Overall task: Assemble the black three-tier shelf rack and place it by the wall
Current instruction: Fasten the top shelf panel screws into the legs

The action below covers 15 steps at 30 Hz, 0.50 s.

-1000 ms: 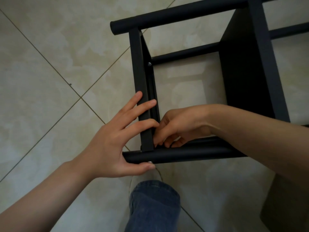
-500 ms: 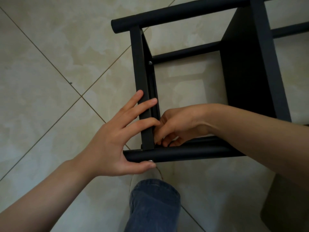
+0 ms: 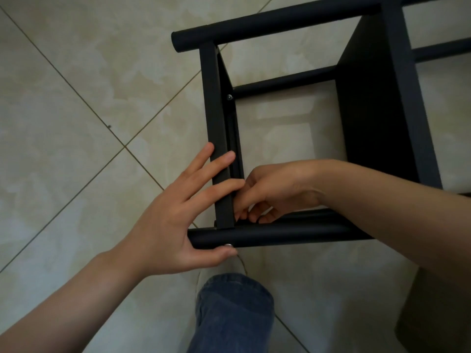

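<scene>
The right hand's [image 3: 275,189] fingers [image 3: 242,212] have shifted very slightly at the rack's [image 3: 221,123] near corner joint

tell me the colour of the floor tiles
Mottled beige floor tiles with thin dark grout lines; head view.

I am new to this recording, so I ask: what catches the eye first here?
Two bare hands meet at the near corner of the black rack frame on pale floor tiles. The left hand lies flat across the side bar; the fingers of the right hand curl inside the joint.
</scene>
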Available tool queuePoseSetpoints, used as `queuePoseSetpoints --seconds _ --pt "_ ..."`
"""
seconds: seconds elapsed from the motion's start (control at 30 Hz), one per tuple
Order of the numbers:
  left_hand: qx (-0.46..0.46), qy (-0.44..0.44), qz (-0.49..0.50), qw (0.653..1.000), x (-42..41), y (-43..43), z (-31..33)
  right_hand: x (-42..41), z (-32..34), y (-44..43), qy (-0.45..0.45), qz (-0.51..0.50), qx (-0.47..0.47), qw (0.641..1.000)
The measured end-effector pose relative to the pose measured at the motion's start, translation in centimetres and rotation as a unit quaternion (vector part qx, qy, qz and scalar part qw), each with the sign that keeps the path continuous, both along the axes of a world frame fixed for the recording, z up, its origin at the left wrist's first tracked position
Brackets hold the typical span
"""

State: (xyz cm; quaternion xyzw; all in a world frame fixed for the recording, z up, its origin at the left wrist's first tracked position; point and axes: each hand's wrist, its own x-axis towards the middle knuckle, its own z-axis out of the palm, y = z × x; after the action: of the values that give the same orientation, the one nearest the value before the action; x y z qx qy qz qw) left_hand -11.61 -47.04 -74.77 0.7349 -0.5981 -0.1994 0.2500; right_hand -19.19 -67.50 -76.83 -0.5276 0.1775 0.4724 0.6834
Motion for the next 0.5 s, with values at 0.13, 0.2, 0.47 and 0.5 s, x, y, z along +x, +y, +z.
queuePoseSetpoints --seconds 0.13,0.2,0.47,0.5 --pt "0.004 0.005 0.055 0.998 -1.6 1.0 0.1 -0.3 0.4 -0.2 0.003 -0.009 -0.003 1.0" --pt "0.012 0.008 0.092 0.996 -2.3 1.6 0.2 -0.5 0.7 0.0 0.005 -0.007 -0.028 1.0" --pt "0.017 0.258 0.327 0.909 -6.0 2.3 1.3 -3.8 4.7 -0.7 -0.073 0.003 -0.273 0.959" --pt "0.022 0.302 0.35 0.886 -6.2 2.2 1.3 -4.4 5.3 -0.8 -0.099 0.002 -0.293 0.951"
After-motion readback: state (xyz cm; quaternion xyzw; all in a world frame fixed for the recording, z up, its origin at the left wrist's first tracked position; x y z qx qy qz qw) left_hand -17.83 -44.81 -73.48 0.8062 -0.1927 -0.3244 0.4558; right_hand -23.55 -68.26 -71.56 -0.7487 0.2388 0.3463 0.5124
